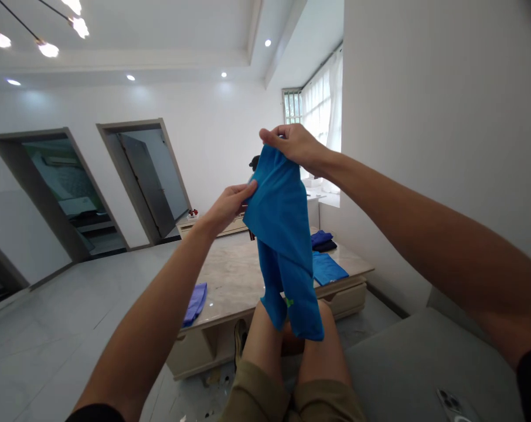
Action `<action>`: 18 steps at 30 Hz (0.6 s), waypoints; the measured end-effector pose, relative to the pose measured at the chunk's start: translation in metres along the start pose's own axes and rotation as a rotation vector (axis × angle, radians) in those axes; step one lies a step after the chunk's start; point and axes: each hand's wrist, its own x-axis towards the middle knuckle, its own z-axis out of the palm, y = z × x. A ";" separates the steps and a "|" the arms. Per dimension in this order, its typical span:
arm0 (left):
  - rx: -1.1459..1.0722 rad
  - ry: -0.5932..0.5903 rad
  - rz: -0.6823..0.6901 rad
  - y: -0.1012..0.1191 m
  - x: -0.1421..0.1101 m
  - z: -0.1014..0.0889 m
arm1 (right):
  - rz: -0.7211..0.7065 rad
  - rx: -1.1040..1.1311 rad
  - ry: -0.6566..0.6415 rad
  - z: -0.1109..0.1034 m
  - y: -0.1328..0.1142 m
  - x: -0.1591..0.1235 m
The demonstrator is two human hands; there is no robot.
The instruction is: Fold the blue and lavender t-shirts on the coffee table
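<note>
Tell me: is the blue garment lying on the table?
No, the blue garment hangs held up by the left hand and right hand.

Blue garment (281, 223) held up at centre frame, pinched by left hand (228, 208) at its edge and right hand (294, 146) at its top, hem dangling above bare knees (329, 322); folded blue cloth (329, 268) on marble counter (234, 275) right of centre, violet cloth (195, 303) at counter's left edge.

A bright blue garment (281, 228) hangs creased and folded over; its lower end parts into two limp lengths; a small green mark (289, 302) shows there.
</note>
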 end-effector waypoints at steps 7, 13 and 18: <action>0.286 0.423 0.148 0.075 -0.007 -0.059 | -0.031 -0.133 -0.053 -0.034 0.034 0.008; 0.653 0.694 0.195 0.116 -0.022 -0.111 | -0.034 -0.406 0.044 -0.053 0.072 0.004; 0.960 0.810 0.094 0.148 -0.041 -0.167 | 0.018 -0.599 0.027 -0.073 0.030 0.006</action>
